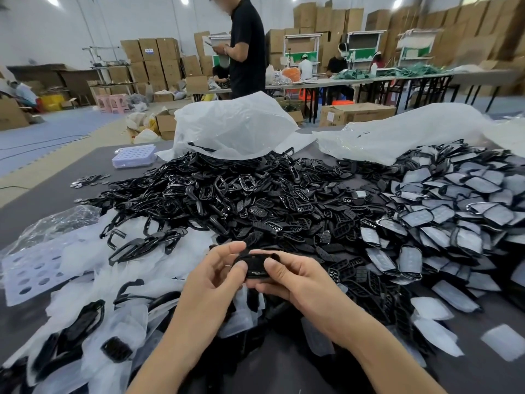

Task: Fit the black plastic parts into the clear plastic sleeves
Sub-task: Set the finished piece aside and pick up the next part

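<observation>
A glossy black plastic part (255, 265) is held low over the table between my left hand (216, 277) and my right hand (295, 277). My fingers and thumbs pinch it from both sides and hide most of it. Whether a sleeve is on it, I cannot tell. A big heap of loose black plastic parts (241, 200) covers the middle of the table. Clear plastic sleeves (119, 282) lie scattered at the front left, some with black parts inside. At the right lies a pile of sleeved parts (454, 206).
Two large white plastic bags (233, 129) sit behind the heaps. A perforated white tray (31, 268) lies at the left and a small lavender box (133, 156) at the far left. A person in black stands beyond the table (34, 206); cartons and workbenches fill the background.
</observation>
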Tool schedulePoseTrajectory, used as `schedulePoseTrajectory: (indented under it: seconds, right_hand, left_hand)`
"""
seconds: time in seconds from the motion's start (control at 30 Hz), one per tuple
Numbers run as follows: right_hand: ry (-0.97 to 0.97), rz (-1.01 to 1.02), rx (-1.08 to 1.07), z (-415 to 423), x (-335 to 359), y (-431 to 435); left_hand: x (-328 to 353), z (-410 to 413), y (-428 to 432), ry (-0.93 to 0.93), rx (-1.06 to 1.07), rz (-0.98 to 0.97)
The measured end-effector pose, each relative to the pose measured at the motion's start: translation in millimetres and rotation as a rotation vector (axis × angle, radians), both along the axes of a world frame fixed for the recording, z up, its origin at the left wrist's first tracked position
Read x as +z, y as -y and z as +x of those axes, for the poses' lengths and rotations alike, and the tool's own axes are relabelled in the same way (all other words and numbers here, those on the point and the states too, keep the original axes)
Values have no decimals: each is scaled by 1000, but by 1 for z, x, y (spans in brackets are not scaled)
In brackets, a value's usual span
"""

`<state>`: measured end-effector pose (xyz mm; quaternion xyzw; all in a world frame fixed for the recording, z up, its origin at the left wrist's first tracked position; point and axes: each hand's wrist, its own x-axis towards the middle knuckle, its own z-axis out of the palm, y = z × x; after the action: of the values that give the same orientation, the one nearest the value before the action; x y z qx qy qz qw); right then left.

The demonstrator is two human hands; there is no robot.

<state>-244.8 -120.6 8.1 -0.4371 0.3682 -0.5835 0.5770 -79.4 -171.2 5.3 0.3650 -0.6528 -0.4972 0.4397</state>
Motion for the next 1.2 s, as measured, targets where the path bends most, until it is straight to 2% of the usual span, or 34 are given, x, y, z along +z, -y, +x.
schedulePoseTrajectory:
  seconds: [0.17,0.37,0.53,0.67,0.73,0.93,1.1,1.2]
  right_hand:
    - [-26,9,-9,0,4,-2]
    - [-302,-34,-218,2,0,1]
    - [-417,-75,-428,-8,-2,2]
    - [-325,-47,-573,-19,-4,6]
    - [-262,-44,-591,-20,-4,7]
    - [-213,-36,-582,-19,-5,8]
    - [-106,-1,-532,-18,-2,7]
    - [6,29,-408,-17,-1,7]
  left_hand:
    - [0,0,-1,0,-11,-19]
    - [-4,-8,-7,164,190,-230]
    - [-2,5,-4,466,275,-472]
    - [-8,10,-3,847,241,-651]
    - [-10,8,-5,936,227,-676]
    - [-12,5,-2,846,116,-595]
    - [-11,0,-2,526,152,-348]
    - [-7,0,-3,331,177,-290]
